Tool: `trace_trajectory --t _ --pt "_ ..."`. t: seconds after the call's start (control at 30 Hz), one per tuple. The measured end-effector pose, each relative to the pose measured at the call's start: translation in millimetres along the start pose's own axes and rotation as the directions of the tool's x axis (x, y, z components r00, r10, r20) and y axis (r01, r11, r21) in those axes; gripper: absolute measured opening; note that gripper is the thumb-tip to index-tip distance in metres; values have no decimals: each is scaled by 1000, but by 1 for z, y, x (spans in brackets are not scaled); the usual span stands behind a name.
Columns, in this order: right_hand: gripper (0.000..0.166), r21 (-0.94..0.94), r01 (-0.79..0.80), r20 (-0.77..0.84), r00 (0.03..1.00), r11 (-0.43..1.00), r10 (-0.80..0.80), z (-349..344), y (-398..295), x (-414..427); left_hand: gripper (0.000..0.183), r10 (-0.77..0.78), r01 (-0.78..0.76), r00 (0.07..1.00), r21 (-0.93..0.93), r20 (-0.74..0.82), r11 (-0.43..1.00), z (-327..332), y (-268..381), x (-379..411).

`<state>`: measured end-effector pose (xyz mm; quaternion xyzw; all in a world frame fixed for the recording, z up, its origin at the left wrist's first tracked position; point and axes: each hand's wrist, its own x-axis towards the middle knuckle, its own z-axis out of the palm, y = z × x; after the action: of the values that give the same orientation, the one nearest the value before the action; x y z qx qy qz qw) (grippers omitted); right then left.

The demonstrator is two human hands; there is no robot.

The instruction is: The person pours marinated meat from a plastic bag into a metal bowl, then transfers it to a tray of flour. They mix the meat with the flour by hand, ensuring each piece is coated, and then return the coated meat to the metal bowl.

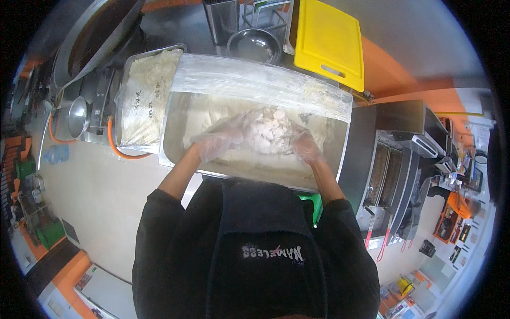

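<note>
A heap of flour-coated pieces (271, 131), probably battered meat, is cupped between my two hands over a large metal tray (168, 137). My left hand (221, 141), in a clear plastic glove, presses the heap from the left; its fingers are blurred and partly dusted over. On the opposite side my right hand (307, 144), gloved the same way, holds the heap with its fingertips partly hidden. Loose flour (247, 157) covers the bottom of the tray. Plastic film (255, 79), whitened with flour, spans the tray's far side.
Left of the tray stands a film-covered pan of pale food (143, 99) bearing handwriting. Behind are a steel bowl (255, 46) and an upright yellow cutting board (330, 44). Fryer baskets (382, 175) with red handles sit at right. An orange hose (115, 143) curves at left.
</note>
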<state>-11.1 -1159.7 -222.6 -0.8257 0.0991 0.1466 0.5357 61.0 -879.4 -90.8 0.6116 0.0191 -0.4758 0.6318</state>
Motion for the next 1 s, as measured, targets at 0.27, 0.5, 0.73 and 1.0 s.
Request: trace_trajectory --t 0.27,0.5,0.73,1.0 --pt "41 -340 337 -1 933 878 -359 -13 5 -10 65 44 -39 999 158 -26 987 17 14 9" --pt "33 -449 55 7 998 892 -58 -1 -105 -30 72 352 -315 935 530 34 787 2 -38 44" --pt "52 -356 75 -112 986 931 -123 24 -71 -23 73 347 -171 924 640 -160 749 21 -22 21" --pt "55 -213 18 -162 985 977 -54 22 -81 -22 86 443 -270 892 675 -94 686 7 -35 48"
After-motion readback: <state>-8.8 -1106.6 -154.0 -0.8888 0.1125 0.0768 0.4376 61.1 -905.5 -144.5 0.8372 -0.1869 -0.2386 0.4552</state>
